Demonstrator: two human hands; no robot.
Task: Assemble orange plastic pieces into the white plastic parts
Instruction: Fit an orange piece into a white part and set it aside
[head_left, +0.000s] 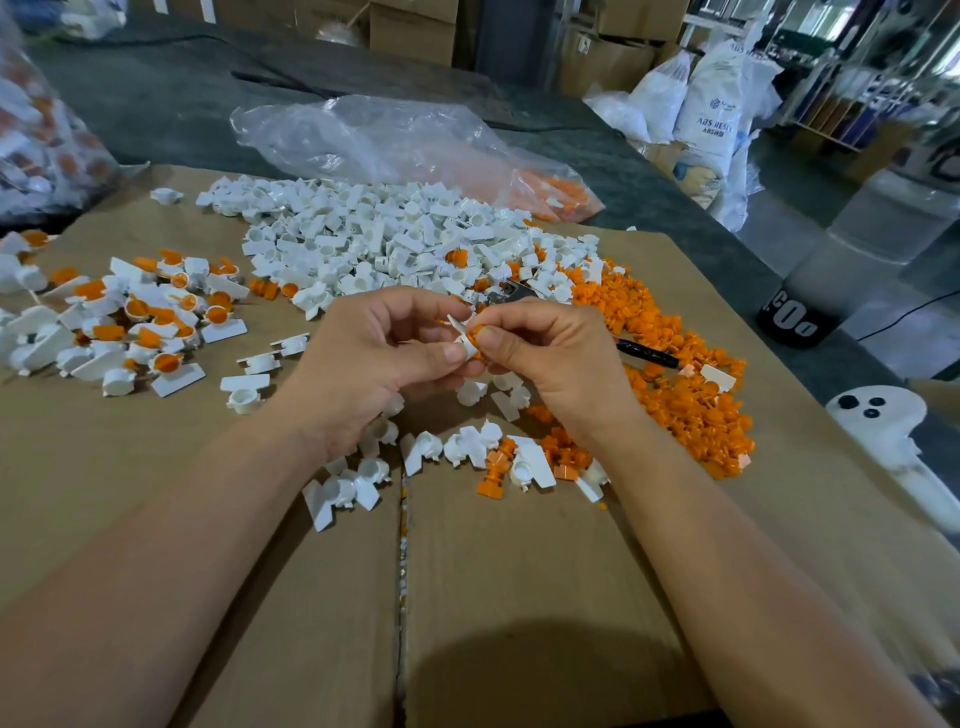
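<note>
My left hand (379, 358) pinches the white part (460, 328); my right hand (550, 358) pinches the orange piece (476, 334), touching its right side. The push should go leftward.

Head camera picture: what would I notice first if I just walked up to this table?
The two hands in the middle: the left hand holds a white part while the right hand pinches an orange piece against it. Behind them lies a big heap of white parts, with a bright heap of orange pieces to the right and joined ones on the left.
</note>
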